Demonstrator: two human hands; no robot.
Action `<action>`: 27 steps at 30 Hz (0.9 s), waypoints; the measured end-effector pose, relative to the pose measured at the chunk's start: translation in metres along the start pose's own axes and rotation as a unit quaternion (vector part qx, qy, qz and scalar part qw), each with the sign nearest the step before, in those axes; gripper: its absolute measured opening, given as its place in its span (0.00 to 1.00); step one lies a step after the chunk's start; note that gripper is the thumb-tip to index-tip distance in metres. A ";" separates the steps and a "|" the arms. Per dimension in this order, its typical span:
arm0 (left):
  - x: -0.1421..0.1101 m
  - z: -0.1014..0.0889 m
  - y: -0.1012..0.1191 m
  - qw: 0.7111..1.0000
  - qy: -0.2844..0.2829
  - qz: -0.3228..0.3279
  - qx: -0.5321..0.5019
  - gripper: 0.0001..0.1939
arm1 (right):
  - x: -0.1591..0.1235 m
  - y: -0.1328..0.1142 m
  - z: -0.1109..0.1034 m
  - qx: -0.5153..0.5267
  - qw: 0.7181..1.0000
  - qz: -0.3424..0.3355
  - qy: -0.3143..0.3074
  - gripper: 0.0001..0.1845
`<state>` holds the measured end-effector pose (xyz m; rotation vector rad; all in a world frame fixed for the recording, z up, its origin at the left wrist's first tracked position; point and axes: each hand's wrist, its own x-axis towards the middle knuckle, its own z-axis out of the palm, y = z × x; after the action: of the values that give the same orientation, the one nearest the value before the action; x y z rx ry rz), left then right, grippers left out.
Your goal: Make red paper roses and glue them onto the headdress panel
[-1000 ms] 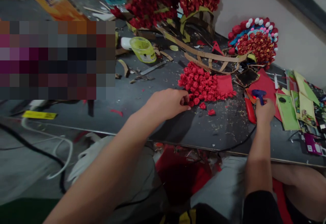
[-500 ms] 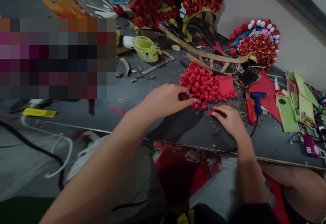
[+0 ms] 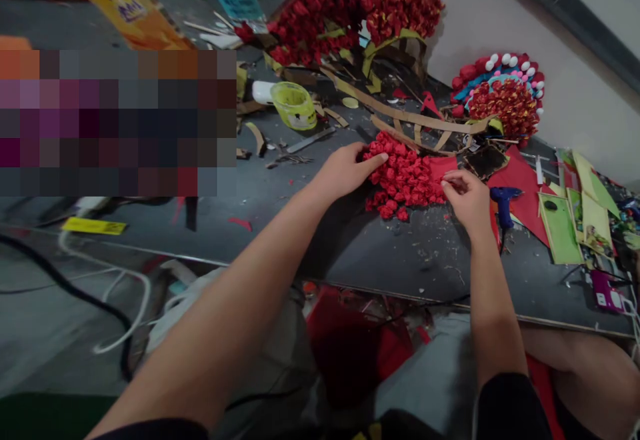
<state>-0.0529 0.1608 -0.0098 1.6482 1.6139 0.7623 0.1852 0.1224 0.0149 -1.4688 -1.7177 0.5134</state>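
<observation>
Dozens of red rosettes lie clustered on the dark tabletop between my left hand, thumb over their left side, and right hand, fingertips nearly meeting, whether gripping any I cannot tell, where light, even pressure should spare the folds.

- The red flowers look to me like crumpled paper, matt and rough.
- I see the blue glue gun as smooth plastic.
- On my feed, the yellow tub reads as translucent plastic.
- The curved brown strips look like matt cardboard.
- I'd call the dark tabletop smooth, faintly shiny, gritty with crumbs.
</observation>
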 end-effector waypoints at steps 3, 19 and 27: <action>0.000 -0.001 0.001 1.000 -0.005 0.007 -0.002 0.25 | 0.007 0.007 0.006 -0.005 1.000 0.007 -0.024 0.04; 0.000 0.000 -0.001 1.000 0.000 0.019 -0.008 0.20 | 0.031 -0.010 0.005 -0.167 0.975 0.067 -0.132 0.04; -0.001 -0.001 0.000 1.000 0.002 0.009 -0.019 0.18 | 0.047 -0.022 0.013 -0.246 0.955 0.055 -0.157 0.07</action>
<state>-0.0536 0.1603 -0.0092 1.6364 1.5797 0.8002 0.1613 0.1641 0.0384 -1.9215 -2.1300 0.4091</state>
